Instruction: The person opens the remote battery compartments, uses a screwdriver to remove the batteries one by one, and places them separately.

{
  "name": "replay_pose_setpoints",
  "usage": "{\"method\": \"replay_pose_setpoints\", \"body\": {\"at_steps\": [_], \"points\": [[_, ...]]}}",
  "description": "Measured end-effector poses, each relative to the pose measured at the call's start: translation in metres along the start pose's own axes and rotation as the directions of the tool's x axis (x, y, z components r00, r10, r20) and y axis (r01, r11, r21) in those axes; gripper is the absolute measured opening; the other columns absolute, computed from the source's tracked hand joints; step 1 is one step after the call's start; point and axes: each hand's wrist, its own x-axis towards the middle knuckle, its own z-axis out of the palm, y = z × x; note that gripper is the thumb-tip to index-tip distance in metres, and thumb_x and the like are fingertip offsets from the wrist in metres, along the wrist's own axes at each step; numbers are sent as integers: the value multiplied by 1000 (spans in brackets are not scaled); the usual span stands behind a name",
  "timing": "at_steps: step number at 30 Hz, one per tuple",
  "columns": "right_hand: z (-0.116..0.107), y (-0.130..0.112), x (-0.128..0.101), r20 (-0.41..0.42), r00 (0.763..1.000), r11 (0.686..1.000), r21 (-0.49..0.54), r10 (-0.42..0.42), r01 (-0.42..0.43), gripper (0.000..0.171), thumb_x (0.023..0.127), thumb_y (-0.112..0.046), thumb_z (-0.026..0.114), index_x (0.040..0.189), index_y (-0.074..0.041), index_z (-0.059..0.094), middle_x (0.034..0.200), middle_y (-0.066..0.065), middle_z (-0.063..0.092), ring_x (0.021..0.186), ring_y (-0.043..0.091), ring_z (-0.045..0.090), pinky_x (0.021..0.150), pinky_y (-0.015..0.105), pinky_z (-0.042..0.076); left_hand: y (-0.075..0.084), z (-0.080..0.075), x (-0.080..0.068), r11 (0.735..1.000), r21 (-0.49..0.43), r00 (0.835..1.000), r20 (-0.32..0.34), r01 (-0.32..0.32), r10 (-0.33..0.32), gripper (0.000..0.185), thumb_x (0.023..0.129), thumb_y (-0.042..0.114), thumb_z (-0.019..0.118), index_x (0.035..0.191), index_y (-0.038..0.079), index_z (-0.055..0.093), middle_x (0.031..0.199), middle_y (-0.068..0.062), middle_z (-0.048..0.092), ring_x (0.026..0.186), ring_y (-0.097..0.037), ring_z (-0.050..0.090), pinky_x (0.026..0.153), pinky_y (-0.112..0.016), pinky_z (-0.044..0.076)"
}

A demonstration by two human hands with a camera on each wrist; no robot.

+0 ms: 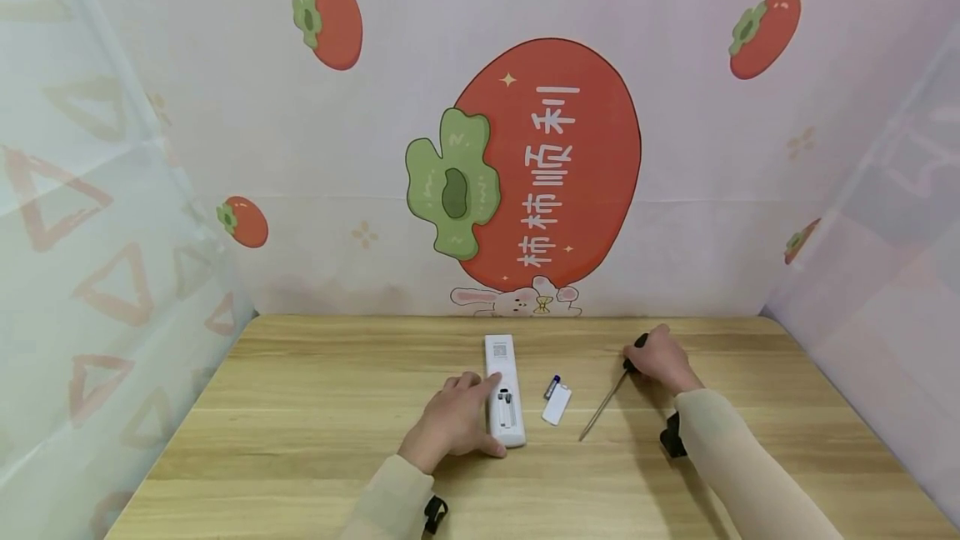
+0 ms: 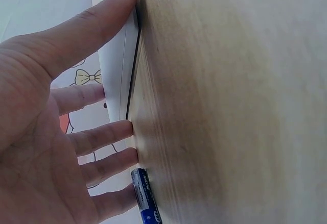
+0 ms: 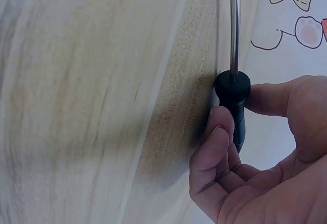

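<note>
A white remote control (image 1: pixel 504 361) lies back side up on the table, its battery compartment (image 1: pixel 507 412) uncovered. My left hand (image 1: pixel 455 422) rests against it, the thumb (image 2: pixel 110 4) at the near end and the index finger on its upper face. The other fingers stretch out straight towards the tabletop. By the little finger is a blue battery (image 2: pixel 146 196), hidden behind the hand in the head view. Over on the right, my right hand (image 1: pixel 662 357) grips a screwdriver by its black handle (image 3: pixel 233 94). The metal shaft (image 1: pixel 604 405) slants down towards the near left.
Between the hands lie a small white battery cover (image 1: pixel 557 407) and a blue-ended battery (image 1: pixel 552 385) touching its far edge. The wooden table (image 1: pixel 322 390) is enclosed by printed cloth walls at the back (image 1: pixel 360 123) and both sides.
</note>
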Motion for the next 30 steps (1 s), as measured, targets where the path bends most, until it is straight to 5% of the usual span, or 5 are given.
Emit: {"method": "replay_pose_setpoints", "body": {"at_steps": [7, 14, 20, 30], "points": [[-1, 0, -2, -2, 1000, 1000, 10, -18, 18, 74, 100, -26, 56, 135, 27, 17, 63, 11, 57, 56, 23, 55, 60, 36, 45, -1, -1, 1, 1000, 0, 1000, -4, -2, 2, 105, 65, 46, 95, 152, 12, 47, 138, -18, 52, 122, -36, 50, 100, -55, 46], [0, -3, -11, -73, 992, 994, -40, -107, 104, 68, 98, -25, 61, 127, 28, 30, 105, 38, 55, 86, 38, 57, 75, 49, 51, -3, -1, 1, 1000, -15, 1000, -8, -6, 6, 104, 65, 44, 96, 152, 11, 47, 138, -18, 52, 121, -36, 50, 101, -55, 45], [9, -7, -18, -112, 975, 982, -46, -189, 185, 70, 97, -24, 64, 133, 27, 32, 73, 14, 49, 61, 22, 43, 60, 37, 44, -4, -3, 1, 1000, -20, 1000, 3, -4, 4, 105, 66, 45, 95, 153, 12, 47, 138, -18, 52, 121, -36, 50, 100, -55, 45], [21, -23, -39, -174, 943, 958, -76, -284, 275, 62, 99, -24, 65, 138, 17, 39, 74, 8, 63, 58, 18, 55, 55, 36, 46, -10, -3, 1, 1000, -17, 1000, -16, -23, 22, 114, 60, 55, 95, 154, 14, 45, 141, -18, 52, 127, -39, 48, 102, -58, 44]]}}
